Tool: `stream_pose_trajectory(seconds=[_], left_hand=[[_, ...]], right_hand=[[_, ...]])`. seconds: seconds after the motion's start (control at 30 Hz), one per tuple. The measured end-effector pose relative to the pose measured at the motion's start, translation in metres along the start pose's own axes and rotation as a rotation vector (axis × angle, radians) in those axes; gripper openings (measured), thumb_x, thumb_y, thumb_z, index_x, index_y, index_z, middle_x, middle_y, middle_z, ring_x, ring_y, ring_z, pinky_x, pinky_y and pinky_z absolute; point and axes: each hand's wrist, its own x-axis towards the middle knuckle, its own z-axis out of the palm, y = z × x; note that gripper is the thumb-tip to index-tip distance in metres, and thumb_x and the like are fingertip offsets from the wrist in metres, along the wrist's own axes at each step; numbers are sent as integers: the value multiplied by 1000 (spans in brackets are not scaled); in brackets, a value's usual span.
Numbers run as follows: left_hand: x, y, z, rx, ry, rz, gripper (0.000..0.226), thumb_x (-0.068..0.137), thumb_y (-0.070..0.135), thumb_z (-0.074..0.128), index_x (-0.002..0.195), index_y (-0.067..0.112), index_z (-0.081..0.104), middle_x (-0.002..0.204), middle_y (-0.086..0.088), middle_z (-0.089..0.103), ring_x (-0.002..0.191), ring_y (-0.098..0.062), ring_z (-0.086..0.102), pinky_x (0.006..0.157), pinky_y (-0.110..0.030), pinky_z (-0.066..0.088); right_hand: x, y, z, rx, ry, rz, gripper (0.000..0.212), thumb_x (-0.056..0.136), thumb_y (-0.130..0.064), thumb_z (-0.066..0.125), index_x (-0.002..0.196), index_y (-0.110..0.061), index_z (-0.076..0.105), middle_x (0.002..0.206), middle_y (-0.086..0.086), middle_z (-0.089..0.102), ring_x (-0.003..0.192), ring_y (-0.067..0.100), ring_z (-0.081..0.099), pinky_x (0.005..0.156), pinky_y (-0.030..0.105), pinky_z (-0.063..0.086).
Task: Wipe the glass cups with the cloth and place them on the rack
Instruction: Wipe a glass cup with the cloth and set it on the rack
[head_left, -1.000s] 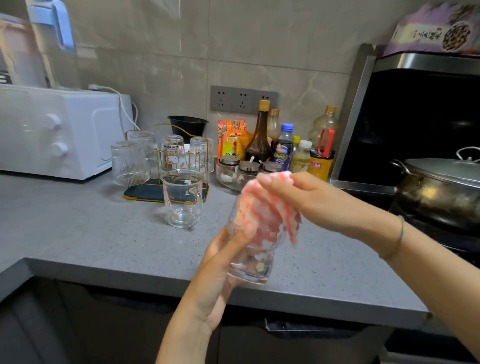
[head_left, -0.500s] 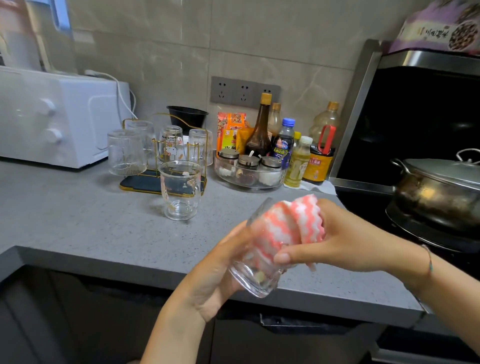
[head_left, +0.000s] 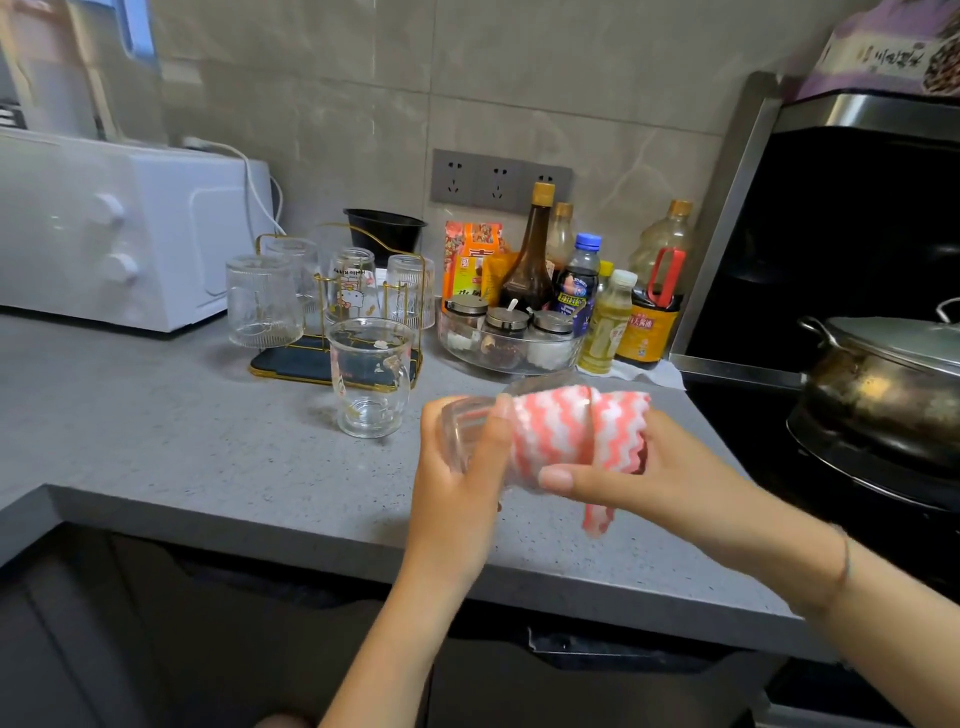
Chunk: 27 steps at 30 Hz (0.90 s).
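Tipped over since half a second ago, the glass cup (head_left: 470, 436) now lies sideways above the counter (head_left: 208, 457). The left hand (head_left: 457, 493) grips its base; the right hand (head_left: 665, 478) pinches the cloth (head_left: 566, 431) round its mouth. The rack (head_left: 291, 361) stands well apart behind.

one head-worn view, close above the counter (head_left: 156, 457), looking forward and down toward the wall
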Motion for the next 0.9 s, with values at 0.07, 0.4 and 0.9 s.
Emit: stream_pose_trajectory(seconds=[0.07,0.4,0.9], left_hand=[[4,-1,-3,73,-59,81,34,80,54,55,98,26,50,84,20,64,77,11,60,61,-8,45],[8,-12,-6,112,-192,248,46,77,57,51,109,23,47,97,24,57,93,4,60,76,-17,51],[16,-18,-12,139,-176,325,50,77,64,53,108,27,45,96,33,55,93,9,56,77,-6,42]], right_hand=[[0,2,-7,107,-126,64,26,73,-27,78,96,-34,69,76,-10,72,64,6,64,58,22,53],[6,2,-7,102,-52,256,31,71,-58,60,91,-35,61,56,-14,67,42,3,46,47,23,25],[7,1,0,117,-89,165,15,78,-29,68,92,-26,70,86,-4,72,61,-5,59,46,16,42]])
